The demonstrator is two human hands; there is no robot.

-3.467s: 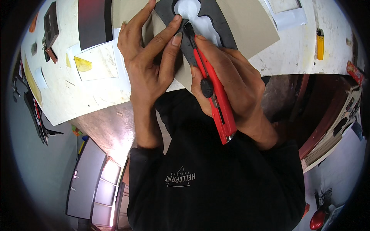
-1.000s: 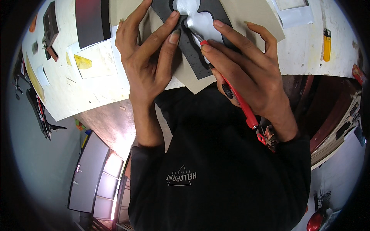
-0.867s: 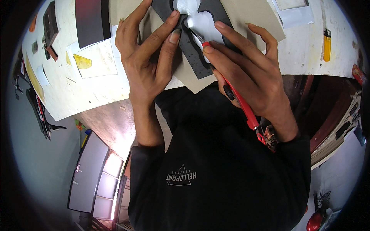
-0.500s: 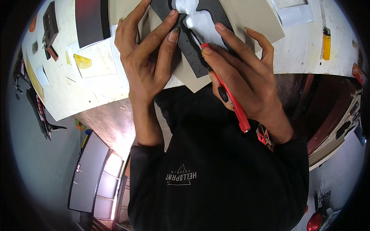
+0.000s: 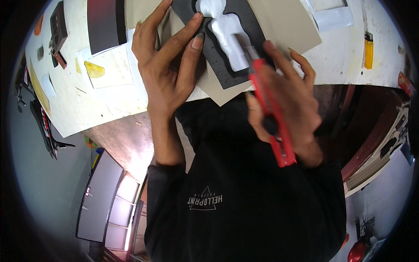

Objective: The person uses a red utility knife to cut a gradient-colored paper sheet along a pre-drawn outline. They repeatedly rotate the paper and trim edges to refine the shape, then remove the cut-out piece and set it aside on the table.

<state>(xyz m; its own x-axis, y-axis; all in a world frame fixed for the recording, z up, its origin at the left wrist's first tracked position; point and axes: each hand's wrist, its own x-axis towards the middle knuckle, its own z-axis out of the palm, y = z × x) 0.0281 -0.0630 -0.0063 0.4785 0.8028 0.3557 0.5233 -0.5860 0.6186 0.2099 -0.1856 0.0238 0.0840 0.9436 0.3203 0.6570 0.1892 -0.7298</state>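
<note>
One left hand, one right hand and one red knife are pictured with one white table. Also shown: one yellow lighter, one black sheet, one white figure.

A white printed triangular logo with lettering is appearing upside down on the person's black cloth shirt.
</note>
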